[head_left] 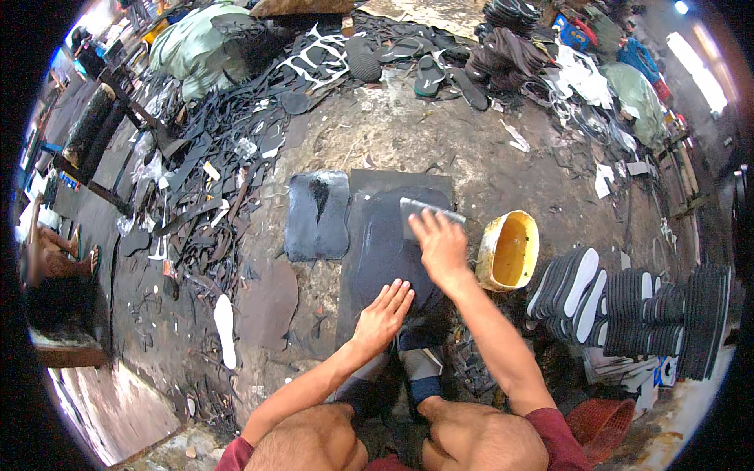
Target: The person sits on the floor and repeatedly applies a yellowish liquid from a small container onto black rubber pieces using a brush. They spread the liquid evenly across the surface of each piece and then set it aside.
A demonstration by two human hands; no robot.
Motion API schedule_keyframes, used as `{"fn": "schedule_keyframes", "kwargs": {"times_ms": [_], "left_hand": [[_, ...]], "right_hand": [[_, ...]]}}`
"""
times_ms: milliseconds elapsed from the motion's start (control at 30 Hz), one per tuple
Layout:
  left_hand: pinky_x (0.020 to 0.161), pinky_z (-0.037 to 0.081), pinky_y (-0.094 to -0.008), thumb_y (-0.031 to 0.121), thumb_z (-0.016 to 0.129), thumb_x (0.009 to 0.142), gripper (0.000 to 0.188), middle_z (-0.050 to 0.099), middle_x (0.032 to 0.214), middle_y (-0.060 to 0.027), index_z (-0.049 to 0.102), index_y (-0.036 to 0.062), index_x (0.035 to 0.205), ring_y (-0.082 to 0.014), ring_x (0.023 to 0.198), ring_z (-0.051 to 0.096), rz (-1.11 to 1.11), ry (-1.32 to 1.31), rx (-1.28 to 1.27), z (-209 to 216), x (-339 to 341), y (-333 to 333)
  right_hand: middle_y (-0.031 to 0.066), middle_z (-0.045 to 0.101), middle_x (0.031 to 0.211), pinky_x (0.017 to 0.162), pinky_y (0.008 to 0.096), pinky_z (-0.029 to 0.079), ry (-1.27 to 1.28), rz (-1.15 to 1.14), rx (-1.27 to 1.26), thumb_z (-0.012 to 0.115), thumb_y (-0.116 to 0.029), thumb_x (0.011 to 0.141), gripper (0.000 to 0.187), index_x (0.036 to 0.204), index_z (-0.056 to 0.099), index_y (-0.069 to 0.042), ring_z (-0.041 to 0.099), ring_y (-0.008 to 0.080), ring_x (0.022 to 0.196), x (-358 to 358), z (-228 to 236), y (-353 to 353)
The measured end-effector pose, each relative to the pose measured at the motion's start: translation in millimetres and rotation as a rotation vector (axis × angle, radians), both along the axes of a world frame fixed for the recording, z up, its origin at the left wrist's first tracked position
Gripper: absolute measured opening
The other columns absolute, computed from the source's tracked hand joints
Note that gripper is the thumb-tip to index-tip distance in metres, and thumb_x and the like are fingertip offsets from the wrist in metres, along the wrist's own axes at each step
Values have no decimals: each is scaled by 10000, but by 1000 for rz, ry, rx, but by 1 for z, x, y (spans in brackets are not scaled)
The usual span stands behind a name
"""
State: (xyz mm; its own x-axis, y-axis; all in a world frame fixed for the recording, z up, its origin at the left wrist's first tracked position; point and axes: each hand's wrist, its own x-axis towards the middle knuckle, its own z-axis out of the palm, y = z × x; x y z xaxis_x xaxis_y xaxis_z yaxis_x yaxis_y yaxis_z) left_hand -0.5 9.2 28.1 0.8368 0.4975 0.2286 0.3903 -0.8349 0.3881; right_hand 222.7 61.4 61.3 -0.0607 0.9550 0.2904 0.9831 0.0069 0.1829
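A dark rubber-like sheet (393, 235) with a darker, glossy coated patch lies on the ground before me. My left hand (382, 315) rests flat on its near part, fingers stretched out. With my right hand (440, 245) I grip a flat grey scraper (412, 218), which lies against the sheet's upper right part. Beside the sheet on the left is a smaller grey-blue sheet (317, 228) with a wet-looking black streak. To the right stands a yellow cut-open container (485, 255), with yellowish stuff inside.
Stacks of black soles (628, 306), some topped white, stand at the right. A white sole (225, 330) and a brown sole-shaped piece (269, 304) lie at the left. Rubber offcuts (212, 165) are heaped beyond them. Sandals (430, 76) lie at the back; a red basket (601, 428) is near right.
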Motion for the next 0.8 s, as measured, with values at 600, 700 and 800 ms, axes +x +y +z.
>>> {"fn": "schedule_keyframes", "kwargs": {"times_ms": [600,700,800], "left_hand": [[1252,286,-490,133,735,803,761,370,1596,-272,449,-32,1489,-417,1514,322,-139,-5,-217,27,9,35],[1188,385,-473,139,751,861,456,604,1423,-197,666,67,1303,-380,1398,513,216,-325,-336,30,-20,34],[984,529,-370,67,709,911,278,735,1217,-138,742,51,1187,-248,1113,695,854,-652,-549,7,-52,42]], "right_hand": [[126,763,963,750,520,574,493,-20,-352,656,-237,940,350,1283,669,-303,731,375,902,35,53,31],[76,773,1008,716,504,584,490,126,-378,658,-177,913,339,1231,702,-285,734,351,868,0,47,0],[70,769,1052,743,483,593,439,246,-420,613,-163,902,385,1249,710,-298,742,316,909,-33,51,-37]]}}
